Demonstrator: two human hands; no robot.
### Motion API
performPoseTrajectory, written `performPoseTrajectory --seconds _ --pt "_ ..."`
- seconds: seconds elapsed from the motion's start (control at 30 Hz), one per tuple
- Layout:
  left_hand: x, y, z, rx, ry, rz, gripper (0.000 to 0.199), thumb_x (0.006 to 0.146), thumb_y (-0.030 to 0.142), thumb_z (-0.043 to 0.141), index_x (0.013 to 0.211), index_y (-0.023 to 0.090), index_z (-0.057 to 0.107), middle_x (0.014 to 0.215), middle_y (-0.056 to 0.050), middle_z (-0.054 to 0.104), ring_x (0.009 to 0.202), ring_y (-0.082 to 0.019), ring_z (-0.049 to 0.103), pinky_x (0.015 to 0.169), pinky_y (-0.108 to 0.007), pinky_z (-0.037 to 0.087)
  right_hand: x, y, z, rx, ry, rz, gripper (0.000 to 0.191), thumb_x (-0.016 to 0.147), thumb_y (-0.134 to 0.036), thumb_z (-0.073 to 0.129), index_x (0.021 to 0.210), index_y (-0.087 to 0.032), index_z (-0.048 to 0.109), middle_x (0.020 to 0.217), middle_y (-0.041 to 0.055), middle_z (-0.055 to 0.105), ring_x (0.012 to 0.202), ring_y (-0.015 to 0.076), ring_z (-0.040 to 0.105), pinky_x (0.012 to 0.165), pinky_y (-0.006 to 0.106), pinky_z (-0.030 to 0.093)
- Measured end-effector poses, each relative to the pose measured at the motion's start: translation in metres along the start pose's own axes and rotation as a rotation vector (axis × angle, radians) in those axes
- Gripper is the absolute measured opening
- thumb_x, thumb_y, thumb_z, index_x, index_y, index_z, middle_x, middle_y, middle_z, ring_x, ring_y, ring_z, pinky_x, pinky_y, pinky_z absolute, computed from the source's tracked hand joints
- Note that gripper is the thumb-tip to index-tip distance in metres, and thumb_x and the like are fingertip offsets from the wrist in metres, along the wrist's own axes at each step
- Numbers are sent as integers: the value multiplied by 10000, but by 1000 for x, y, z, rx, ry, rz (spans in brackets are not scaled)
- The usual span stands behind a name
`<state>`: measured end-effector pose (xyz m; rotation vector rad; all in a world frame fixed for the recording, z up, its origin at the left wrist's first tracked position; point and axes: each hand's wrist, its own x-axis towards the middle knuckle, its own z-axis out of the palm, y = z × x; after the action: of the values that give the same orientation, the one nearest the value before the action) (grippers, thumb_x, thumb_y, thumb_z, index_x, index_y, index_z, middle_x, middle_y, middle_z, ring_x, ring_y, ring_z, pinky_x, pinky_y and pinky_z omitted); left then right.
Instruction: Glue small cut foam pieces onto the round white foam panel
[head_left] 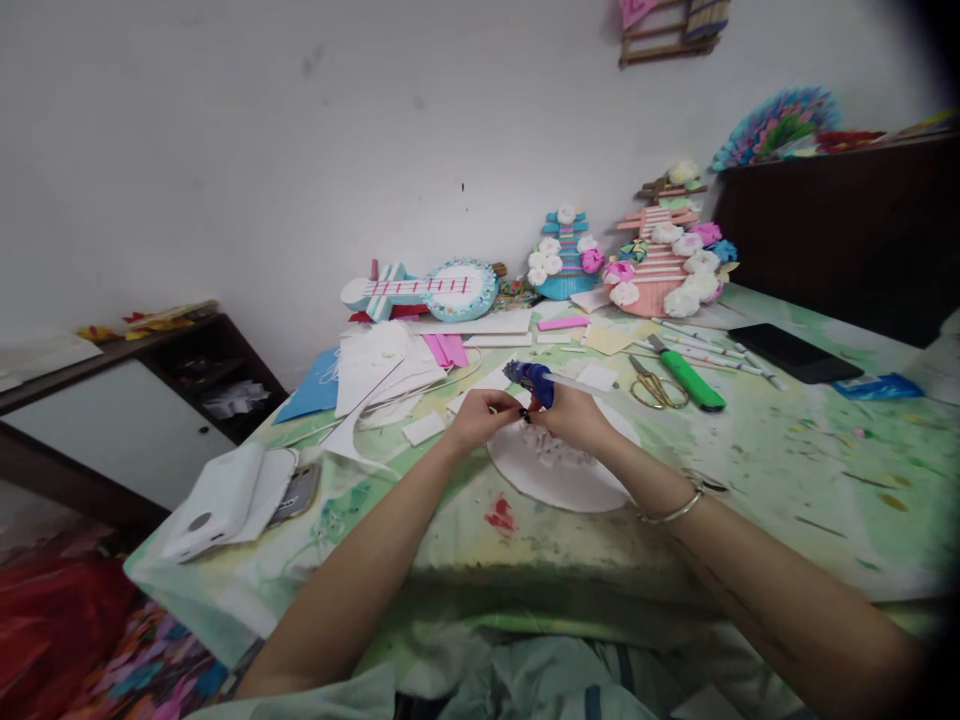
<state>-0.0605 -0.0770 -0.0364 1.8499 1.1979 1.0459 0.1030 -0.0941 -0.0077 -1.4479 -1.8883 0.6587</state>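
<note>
While the right hand (576,418) grips the blue glue gun (538,384), left hand (480,418) pinches, contents hidden; white disc (559,487) looks light, stiffish: take its rim, off the white pieces (551,449).

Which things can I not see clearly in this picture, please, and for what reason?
All in the head view:
- Anything pinched between the fingertips of the left hand and right hand: too small, covered by fingers.
- Lower end of the blue tool: behind the right hand.
- Part of the white disc: under that hand.
- Top of the wall rack: cut off by the upper edge.
</note>
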Motion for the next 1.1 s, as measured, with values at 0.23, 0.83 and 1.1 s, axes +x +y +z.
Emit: performPoseTrajectory --seconds 0.23,0.83,1.1 --pt "-3 4 -4 22 97 25 260 707 344 610 759 106 702 700 -63 681 605 -124 554 553 -221 408 1 6 -4 -34 75 -31 89 581 -173 599 668 -179 614 653 -1 631 617 154 562 537 234 373" --pt "-10 10 -10 387 67 -15 147 689 239 597 702 150 714 700 -27 682 608 -112 553 559 -208 392 1 19 -15 40 175 4 93 583 -197 619 673 -182 639 631 -10 622 582 142 555 533 234 381" --pt "-15 12 -7 585 210 -175 105 639 187 575 602 150 666 608 -41 655 597 -154 565 579 -256 389 -10 28 -37 154 300 79 162 638 -326 609 704 -179 618 476 -32 542 382 116 474 456 255 374"
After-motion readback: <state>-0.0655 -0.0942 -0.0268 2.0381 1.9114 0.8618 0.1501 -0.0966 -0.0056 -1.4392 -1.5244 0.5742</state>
